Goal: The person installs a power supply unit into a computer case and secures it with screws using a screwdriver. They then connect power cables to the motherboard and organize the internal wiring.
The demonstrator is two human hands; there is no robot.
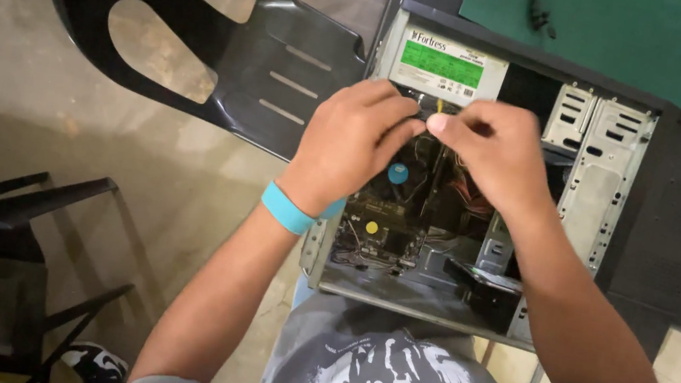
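head view: at frame centre the left hand and right hand pinch together over the open computer case. what they grip is hidden; a black chair sits upper left

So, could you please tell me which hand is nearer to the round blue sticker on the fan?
Left. The left hand hovers just above and left of the blue sticker; the right hand is farther off, up and to its right.
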